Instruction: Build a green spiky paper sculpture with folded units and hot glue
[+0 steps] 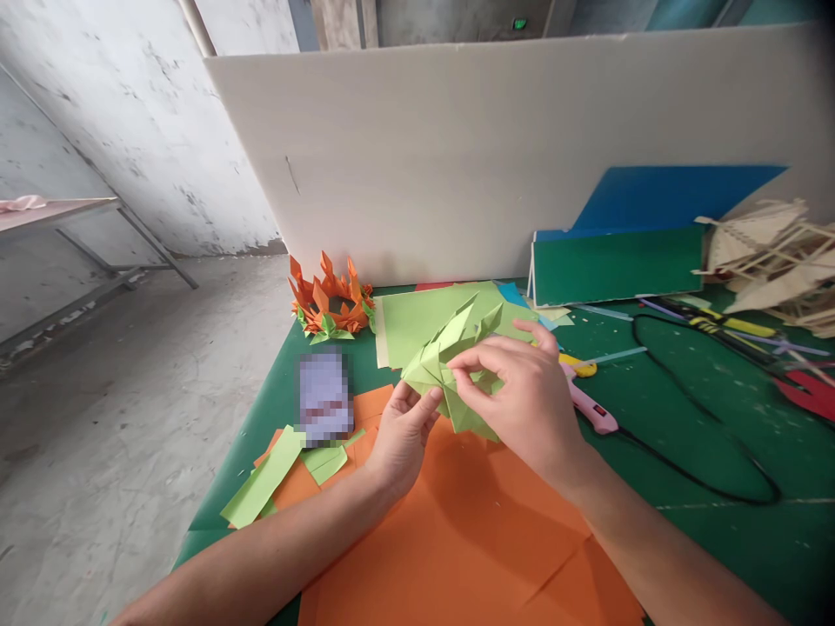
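Between my hands is a light green folded-paper piece [430,356] with pointed tips, raised above a large orange paper sheet [457,548]. My left hand [404,435] pinches its lower left edge, thumb on the near side. At its right side my right hand [522,382] has thumb and forefinger closed on a fold, the other fingers bent above. Part of the piece is hidden behind the right hand. An orange paper crown [332,300] with green leaf-like folds at its base stands at the table's far left.
A pink glue gun [592,409] with a black cord lies right of my right hand. Green paper strips [270,478] and a pixelated purple item [324,396] lie left. Behind stand a green board [617,265] and a white panel [444,156]; wooden-stick structures [776,261] sit far right.
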`<state>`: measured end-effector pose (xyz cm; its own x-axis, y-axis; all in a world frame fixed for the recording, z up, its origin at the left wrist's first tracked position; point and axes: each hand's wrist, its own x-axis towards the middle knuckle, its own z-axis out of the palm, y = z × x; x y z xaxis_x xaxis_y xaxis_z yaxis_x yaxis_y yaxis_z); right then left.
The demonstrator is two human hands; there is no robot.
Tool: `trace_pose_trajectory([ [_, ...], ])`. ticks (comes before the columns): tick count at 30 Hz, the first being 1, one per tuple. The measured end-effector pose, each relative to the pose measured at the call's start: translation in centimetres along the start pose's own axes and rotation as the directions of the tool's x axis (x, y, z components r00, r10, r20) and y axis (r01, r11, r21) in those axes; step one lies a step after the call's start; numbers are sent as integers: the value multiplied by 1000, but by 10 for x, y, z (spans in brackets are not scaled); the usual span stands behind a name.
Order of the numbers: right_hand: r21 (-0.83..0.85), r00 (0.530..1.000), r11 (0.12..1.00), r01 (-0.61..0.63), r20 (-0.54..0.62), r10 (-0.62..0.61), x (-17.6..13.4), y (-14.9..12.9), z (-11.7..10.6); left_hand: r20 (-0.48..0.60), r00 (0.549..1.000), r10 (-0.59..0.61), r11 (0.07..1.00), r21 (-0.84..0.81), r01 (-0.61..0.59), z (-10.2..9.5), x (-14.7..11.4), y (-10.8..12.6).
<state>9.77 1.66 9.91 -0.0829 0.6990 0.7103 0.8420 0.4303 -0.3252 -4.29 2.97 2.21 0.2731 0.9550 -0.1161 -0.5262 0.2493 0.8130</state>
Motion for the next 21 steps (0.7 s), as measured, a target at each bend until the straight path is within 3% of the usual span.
trace_pose_trajectory([
  [10,-4,1000,1000,-1,12,1,0,-1,0,24,1000,6,999,-37,-5,1,0,1],
  [14,-81,999,997,10,35,-7,-2,-2,0,22,1000,0,1000,-31,0,1,0,1],
  [18,-207,994,977,56,107,-35,-6,-3,2,51,998,24,999,-38,-22,3,1,2],
  [21,-194,984,978,82,170,-49,-9,-4,3,59,998,35,999,-33,-33,3,1,2],
])
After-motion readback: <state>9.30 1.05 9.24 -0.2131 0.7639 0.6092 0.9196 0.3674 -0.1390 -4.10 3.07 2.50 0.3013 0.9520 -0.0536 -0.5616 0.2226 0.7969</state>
